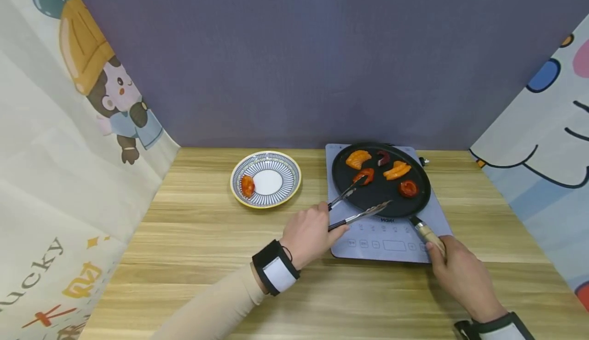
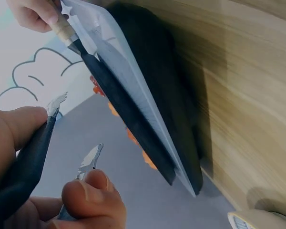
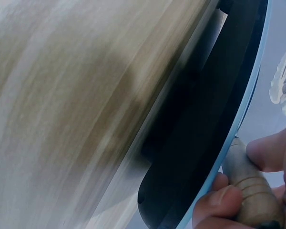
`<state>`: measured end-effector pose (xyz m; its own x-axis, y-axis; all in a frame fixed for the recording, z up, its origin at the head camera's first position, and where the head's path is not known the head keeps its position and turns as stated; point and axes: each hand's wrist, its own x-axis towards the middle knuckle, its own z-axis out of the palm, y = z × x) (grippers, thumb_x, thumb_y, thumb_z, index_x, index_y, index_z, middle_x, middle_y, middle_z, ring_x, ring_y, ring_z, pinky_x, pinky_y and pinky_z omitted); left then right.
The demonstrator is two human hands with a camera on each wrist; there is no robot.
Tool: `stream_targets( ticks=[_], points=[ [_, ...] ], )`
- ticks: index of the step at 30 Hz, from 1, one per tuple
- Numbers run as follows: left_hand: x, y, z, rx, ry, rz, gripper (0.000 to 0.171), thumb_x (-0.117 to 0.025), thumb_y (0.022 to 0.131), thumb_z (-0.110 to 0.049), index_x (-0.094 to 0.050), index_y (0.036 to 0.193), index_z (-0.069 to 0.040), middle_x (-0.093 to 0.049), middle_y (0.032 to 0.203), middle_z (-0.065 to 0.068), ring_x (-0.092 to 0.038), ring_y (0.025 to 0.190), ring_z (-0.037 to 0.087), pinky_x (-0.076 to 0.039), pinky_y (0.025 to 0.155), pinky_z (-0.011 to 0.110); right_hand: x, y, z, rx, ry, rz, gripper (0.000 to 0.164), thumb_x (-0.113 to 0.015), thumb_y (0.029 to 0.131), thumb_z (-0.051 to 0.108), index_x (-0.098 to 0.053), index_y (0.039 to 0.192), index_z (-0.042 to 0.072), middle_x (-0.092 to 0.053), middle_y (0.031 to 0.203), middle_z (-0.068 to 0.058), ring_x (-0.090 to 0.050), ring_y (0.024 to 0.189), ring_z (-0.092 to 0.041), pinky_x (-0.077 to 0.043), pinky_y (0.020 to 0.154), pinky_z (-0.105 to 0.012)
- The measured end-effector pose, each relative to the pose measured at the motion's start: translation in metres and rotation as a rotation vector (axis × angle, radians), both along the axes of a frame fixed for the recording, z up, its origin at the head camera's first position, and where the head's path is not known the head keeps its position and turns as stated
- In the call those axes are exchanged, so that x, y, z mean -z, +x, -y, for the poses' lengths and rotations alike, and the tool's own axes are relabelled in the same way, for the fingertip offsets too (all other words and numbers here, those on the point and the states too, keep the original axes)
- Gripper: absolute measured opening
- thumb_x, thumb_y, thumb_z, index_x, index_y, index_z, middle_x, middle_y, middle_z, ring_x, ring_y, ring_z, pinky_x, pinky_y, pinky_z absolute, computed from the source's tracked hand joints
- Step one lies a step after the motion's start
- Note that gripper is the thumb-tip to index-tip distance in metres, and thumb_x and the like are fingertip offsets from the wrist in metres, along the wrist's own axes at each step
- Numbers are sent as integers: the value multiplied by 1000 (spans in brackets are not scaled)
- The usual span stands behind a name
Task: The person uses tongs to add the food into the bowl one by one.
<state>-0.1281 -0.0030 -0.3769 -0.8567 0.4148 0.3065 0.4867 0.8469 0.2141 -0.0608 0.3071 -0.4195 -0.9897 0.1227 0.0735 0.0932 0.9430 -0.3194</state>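
My left hand (image 1: 310, 235) grips a pair of metal tongs (image 1: 363, 214) with dark handles, their arms spread apart. One tip is right at a red food piece (image 1: 366, 176) in the black frying pan (image 1: 368, 199); the other tip is over the pan's near edge. Around that piece lie an orange piece (image 1: 358, 159), another orange piece (image 1: 398, 170), a dark red piece (image 1: 383, 158) and a round red piece (image 1: 408, 188). My right hand (image 1: 465, 273) holds the pan's wooden handle (image 1: 431, 238), seen close up in the right wrist view, with thumb and fingers around it.
Beneath the pan is a flat light induction cooker (image 1: 391, 243) with touch controls. To the left stands a patterned plate (image 1: 276, 199) with an orange-red piece (image 1: 247, 186) on it. A dark grey wall (image 1: 294, 74) borders the wooden table (image 1: 193, 238) behind; printed curtains (image 1: 55, 140) hang at both sides.
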Motion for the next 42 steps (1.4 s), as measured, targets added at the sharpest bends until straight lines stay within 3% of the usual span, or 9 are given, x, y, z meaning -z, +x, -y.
stream_targets(
  ticks=[14, 25, 42],
  points=[
    [8, 0, 23, -49, 9, -70, 52, -64, 82, -60, -54, 77, -9, -46, 59, -2, -44, 44, 12, -30, 38, 26, -1, 0, 1, 10, -8, 9, 31, -55, 96, 23, -53, 102, -8, -47, 72, -7, -44, 58, -21, -30, 47, -32],
    [12, 2, 39, -112, 76, 2, 51, -68, 80, -58, -52, 80, -9, -43, 61, -3, -46, 45, 14, -31, 38, 28, 0, 0, -1, 6, -13, 1, 30, -54, 97, 26, -54, 98, -4, -46, 70, -6, -44, 57, -21, -29, 47, -33],
    [17, 2, 61, -140, 62, -68, 53, -69, 79, -57, -51, 78, -8, -42, 57, -3, -51, 45, 18, -34, 38, 31, -2, 0, 0, 8, -11, 10, 29, -54, 97, 26, -53, 97, -3, -44, 70, -6, -43, 57, -21, -29, 46, -33]
  ],
)
